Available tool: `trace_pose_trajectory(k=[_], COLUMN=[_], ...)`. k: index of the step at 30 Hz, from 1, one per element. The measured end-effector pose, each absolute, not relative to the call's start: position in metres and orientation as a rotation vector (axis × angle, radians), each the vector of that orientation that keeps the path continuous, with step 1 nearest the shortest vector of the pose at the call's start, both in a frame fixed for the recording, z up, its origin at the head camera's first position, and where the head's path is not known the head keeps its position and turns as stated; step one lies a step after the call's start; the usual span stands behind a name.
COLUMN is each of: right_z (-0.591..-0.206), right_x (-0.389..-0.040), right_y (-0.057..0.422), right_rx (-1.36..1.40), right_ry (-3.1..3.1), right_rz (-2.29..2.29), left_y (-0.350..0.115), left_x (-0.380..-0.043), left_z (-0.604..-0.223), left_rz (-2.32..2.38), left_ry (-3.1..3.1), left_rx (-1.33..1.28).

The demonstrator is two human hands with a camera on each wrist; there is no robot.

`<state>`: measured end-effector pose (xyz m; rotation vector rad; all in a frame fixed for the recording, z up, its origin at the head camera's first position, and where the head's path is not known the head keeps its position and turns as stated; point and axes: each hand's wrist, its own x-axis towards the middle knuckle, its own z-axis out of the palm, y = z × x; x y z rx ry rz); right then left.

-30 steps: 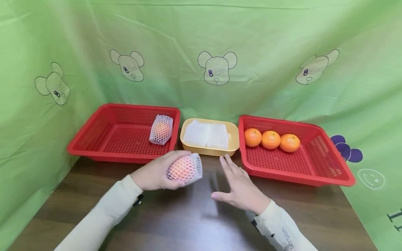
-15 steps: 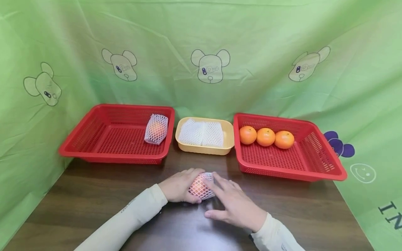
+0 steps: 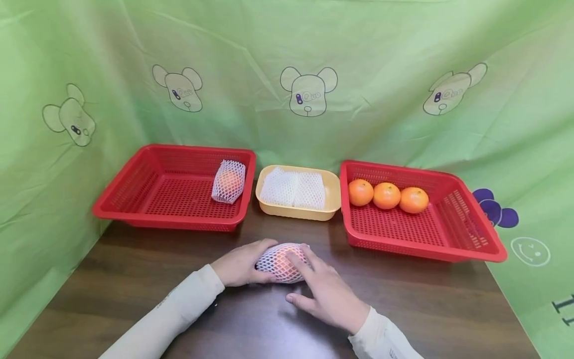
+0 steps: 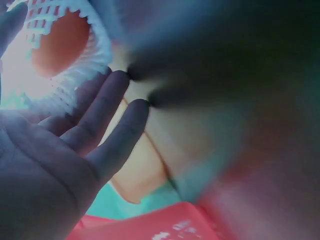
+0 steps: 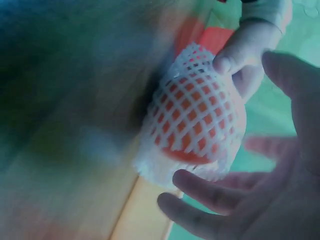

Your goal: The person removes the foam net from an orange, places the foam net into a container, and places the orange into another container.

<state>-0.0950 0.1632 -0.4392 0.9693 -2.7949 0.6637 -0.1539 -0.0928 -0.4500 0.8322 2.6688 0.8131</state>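
An orange in a white foam net sleeve [image 3: 275, 263] is between my hands over the table in the head view. My left hand [image 3: 239, 262] holds its left side, thumb at the near side and fingers behind. In the right wrist view, the left thumb [image 5: 225, 64] presses the net's narrow end. My right hand [image 3: 329, 291] has its fingers extended over the sleeve's right end, thumb apart. The right wrist view shows the right fingertips [image 5: 184, 179] at the net's loose edge. Bare orange peel [image 4: 65, 42] shows through the sleeve's open end in the left wrist view.
A red basket [image 3: 170, 219] at the left holds another netted orange [image 3: 229, 182]. White foam nets [image 3: 293, 189] lie in a yellow tray [image 3: 298, 214] at the centre. The right red basket [image 3: 403, 244] holds three bare oranges [image 3: 386, 195]. A green curtain [image 3: 251, 119] hangs behind.
The left hand has brought the netted orange from near the yellow tray down towards the front of the table. The right hand has moved nearer and now has its fingers over the sleeve.
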Motion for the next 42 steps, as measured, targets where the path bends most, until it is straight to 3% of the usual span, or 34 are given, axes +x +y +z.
trace_pose_trajectory(k=[6,15,23,29,35,42], right_z=[-0.444,-0.447,-0.447,-0.437,-0.431,-0.429], right_x=[-0.105,-0.128,-0.127,-0.119,-0.109,-0.096], right_y=[0.175,0.165,0.151,0.169,0.188,0.19], right_rx=[0.722,0.934,0.772,0.695,0.675,0.685], right_ry=[-2.681,-2.646,-2.9,-2.868,-2.891,-2.919], right_rz=[0.627,1.048,1.069,0.988,0.93,0.964], left_y=[-0.104,-0.099,-0.093,-0.097,-0.087,-0.045], left_x=[-0.152,-0.155,-0.155,-0.159,-0.201,-0.297], left_z=[-0.45,-0.449,-0.446,-0.416,-0.361,-0.313], left_rz=[0.888,0.944,1.066,1.43,1.519,1.268], left_ry=[2.629,2.635,2.645,2.564,2.603,2.729], left_rx=[0.73,0.835,0.81,0.738,0.739,0.698])
